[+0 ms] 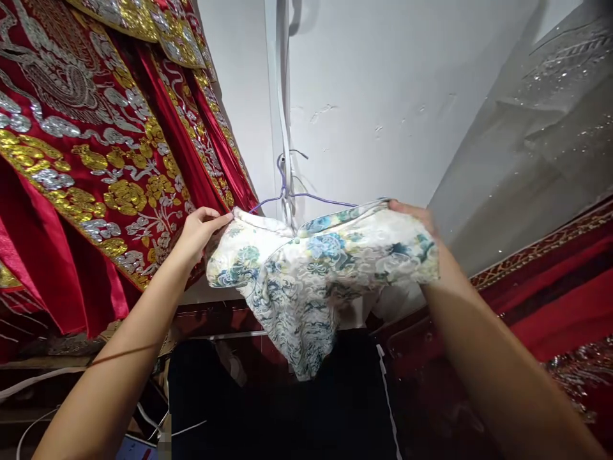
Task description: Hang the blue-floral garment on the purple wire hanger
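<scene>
A white garment with a blue and green flower print [306,275] hangs on a thin purple wire hanger [292,191] in front of a white wall. My left hand [201,231] pinches the garment's left shoulder between thumb and fingers. My right hand [416,216] grips the right shoulder from behind, partly hidden by the cloth. The hanger's hook rises by a white vertical strip [282,102]. The garment's lower part droops in folds between my arms.
Red robes with gold and silver embroidery [96,147] hang close at the left. A grey sparkly sheer fabric [541,128] and red cloth with a trimmed border [555,287] fill the right. Dark cloth [268,409] lies below.
</scene>
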Available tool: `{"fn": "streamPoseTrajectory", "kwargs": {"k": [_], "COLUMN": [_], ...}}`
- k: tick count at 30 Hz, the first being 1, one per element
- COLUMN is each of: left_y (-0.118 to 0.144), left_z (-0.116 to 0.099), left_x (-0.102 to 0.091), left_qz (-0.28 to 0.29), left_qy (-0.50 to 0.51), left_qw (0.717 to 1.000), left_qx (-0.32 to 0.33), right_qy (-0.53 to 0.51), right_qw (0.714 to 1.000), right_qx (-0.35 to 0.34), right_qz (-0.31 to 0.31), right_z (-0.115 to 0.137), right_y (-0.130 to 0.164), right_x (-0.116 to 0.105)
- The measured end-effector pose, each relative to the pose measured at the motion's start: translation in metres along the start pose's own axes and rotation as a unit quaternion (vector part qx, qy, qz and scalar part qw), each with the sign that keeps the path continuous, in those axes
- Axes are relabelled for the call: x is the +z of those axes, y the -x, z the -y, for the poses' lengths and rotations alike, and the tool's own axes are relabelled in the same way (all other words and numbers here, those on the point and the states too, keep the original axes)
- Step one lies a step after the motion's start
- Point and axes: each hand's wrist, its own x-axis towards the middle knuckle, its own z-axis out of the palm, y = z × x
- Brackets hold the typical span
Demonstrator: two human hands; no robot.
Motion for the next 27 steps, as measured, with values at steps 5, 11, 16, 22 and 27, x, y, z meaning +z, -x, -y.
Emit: {"fn": "streamPoseTrajectory", "kwargs": {"k": [5, 11, 16, 22, 27], "left_y": [0.008, 0.002, 0.015, 0.056, 0.094], "left_z": [-0.006, -0.020, -0.007, -0.003, -0.043], "left_x": [0.010, 0.003, 0.003, 0.012, 0.046], "left_qz": [0.061, 0.027, 0.053, 0.117, 0.262], "left_qy": [-0.030, -0.223, -0.161, -0.069, 0.037], "left_qw": [0.995, 0.952, 0.963, 0.964, 0.923], "left_qx": [0.078, 0.208, 0.211, 0.227, 0.278], "right_qy": [-0.152, -0.104, 0.071, 0.266, 0.297], "right_qw": [0.984, 0.984, 0.893, 0.876, 0.885], "right_qx": [0.074, -0.129, -0.157, -0.348, -0.312], "right_qz": [0.047, 0.068, 0.417, 0.201, 0.176], "right_z": [0.020, 0.034, 0.039, -0.005, -0.067], "right_y": [0.004, -0.005, 0.002, 0.013, 0.035], "right_x": [0.049, 0.103, 0.156, 0.167, 0.182]}}
